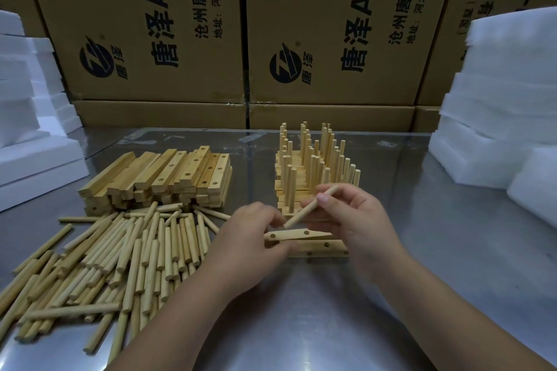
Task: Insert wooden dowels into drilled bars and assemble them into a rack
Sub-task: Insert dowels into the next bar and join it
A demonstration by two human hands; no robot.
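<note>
As my left hand (253, 238) grips a pale drilled wooden bar (298, 233), my right hand (358, 220) pinches a round wooden dowel (304, 211) at its twelve o'clock.

Head view, forward-down (close), over table (301, 310)

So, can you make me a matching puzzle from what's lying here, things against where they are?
Things:
1 loose dowels
2 bar stack
3 single dowel
4 dowelled bars

Places:
a in the grip of the right hand
b heaped front left
c upright, right of the stack
d piled behind the heap

Pairs: 1-b, 2-d, 3-a, 4-c.

The left hand grips a drilled bar.
</note>
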